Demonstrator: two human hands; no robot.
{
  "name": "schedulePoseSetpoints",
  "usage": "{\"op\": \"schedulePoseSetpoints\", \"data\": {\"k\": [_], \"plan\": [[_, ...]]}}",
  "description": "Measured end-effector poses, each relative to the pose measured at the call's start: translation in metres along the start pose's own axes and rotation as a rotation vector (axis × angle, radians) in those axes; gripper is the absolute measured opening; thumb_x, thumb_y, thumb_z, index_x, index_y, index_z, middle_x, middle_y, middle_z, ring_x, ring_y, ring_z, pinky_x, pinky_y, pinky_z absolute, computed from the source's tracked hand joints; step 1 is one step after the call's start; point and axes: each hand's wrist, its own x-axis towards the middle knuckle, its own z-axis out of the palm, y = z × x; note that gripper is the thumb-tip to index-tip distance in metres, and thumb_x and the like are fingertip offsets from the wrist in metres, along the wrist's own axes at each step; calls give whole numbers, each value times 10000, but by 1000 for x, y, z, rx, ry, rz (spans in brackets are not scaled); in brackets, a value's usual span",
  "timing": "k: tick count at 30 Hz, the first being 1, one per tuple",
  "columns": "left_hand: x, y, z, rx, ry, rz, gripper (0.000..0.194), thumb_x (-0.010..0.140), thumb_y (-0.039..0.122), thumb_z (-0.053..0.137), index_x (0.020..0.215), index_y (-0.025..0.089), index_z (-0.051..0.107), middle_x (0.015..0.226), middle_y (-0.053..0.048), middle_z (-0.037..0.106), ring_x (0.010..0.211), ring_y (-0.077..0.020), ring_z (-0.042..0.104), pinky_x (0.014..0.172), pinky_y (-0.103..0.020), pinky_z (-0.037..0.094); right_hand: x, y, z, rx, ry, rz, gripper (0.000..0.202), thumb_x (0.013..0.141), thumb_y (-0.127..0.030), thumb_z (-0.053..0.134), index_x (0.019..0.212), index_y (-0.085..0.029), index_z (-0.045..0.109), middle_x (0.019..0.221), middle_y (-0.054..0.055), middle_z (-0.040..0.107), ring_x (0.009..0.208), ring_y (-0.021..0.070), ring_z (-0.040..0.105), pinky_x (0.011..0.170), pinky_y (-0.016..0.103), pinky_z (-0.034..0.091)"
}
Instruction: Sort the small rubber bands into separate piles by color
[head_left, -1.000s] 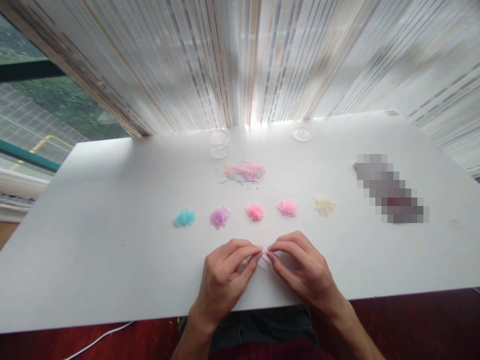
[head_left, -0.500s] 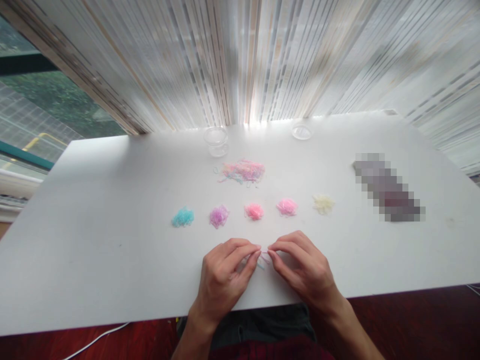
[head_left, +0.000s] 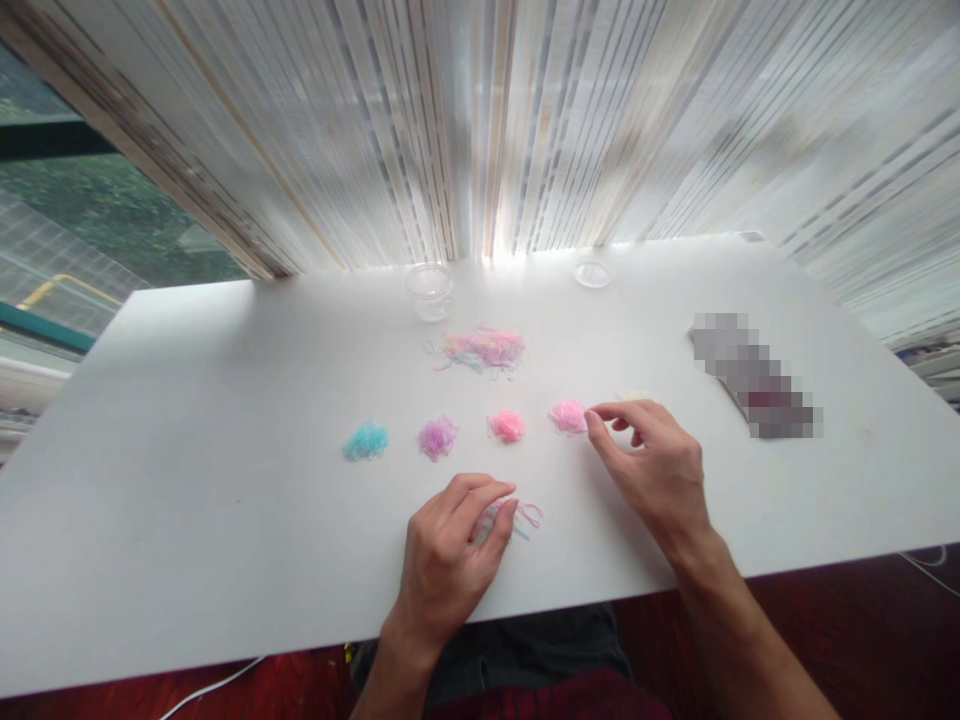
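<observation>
Low on the white table, my left hand (head_left: 456,545) has its thumb and forefinger slightly apart, nothing visible between the tips, over a few loose pink and blue bands (head_left: 529,514). My right hand (head_left: 652,460) is beside the light pink pile (head_left: 568,416), thumb and forefinger apart at the pile's right edge; it partly covers the pale yellow pile (head_left: 634,398). To the left lie a coral pink pile (head_left: 508,427), a purple pile (head_left: 437,437) and a turquoise pile (head_left: 367,440). Behind them is a larger mixed pile (head_left: 484,348).
A clear round container (head_left: 430,290) stands at the back of the white table (head_left: 225,520), and a clear lid (head_left: 592,274) lies to its right. A pixelated flat object (head_left: 754,378) lies on the right side. Striped curtains hang behind the table.
My right hand has moved away from my left, up and right to the light pink pile. My left hand has stayed nearly in place, its fingertips a little farther apart. The view has shifted slightly.
</observation>
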Motion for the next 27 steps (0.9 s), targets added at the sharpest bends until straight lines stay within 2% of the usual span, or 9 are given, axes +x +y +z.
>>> {"op": "schedulePoseSetpoints", "data": {"k": [7, 13, 17, 19, 24, 27], "plan": [[0, 0, 0, 17, -9, -2, 109, 994, 193, 629, 1049, 197, 723, 946, -56, 737, 758, -147, 694, 599, -225, 550, -2, 6, 8, -80, -17, -76, 126, 964, -297, 663, 890, -204, 706, 829, 49, 704, 760, 220, 637, 717, 365, 521], [0, 1, 1, 15, -15, -8, 104, 990, 187, 633, 1041, 197, 723, 944, -56, 738, 760, -151, 695, 590, -225, 541, -7, 6, 3, -82, -2, -74, 86, 974, -274, 657, 934, -213, 702, 863, 50, 702, 798, 223, 652, 745, 372, 545], [0, 1, 0, 21, -5, -4, 103, 989, 177, 628, 1032, 193, 719, 933, -55, 739, 732, -146, 688, 589, -224, 539, -19, -3, -3, -19, 23, -70, 61, 989, -218, 635, 975, -213, 695, 886, 54, 694, 824, 213, 650, 769, 363, 560], [1, 0, 0, 16, 1, -4, 101, 985, 169, 632, 1036, 191, 717, 936, -55, 739, 747, -149, 691, 601, -225, 543, -30, -10, -4, 64, -41, -91, 67, 992, -197, 629, 1017, -214, 689, 931, 64, 694, 857, 211, 652, 783, 357, 566], [1, 0, -1, 6, 5, -25, 114, 979, 157, 637, 1054, 194, 715, 955, -52, 731, 775, -152, 689, 638, -233, 549, -57, -23, -4, 220, -365, -204, 151, 992, -185, 626, 1135, -211, 667, 997, 75, 670, 920, 223, 636, 809, 372, 572], [0, -1, 0, 7, -6, -33, 120, 978, 154, 636, 1060, 196, 714, 960, -49, 730, 752, -146, 677, 633, -233, 542, -60, -24, -4, 216, -363, -184, 161, 999, -170, 607, 1148, -197, 663, 985, 74, 668, 917, 219, 631, 814, 367, 568]]}}
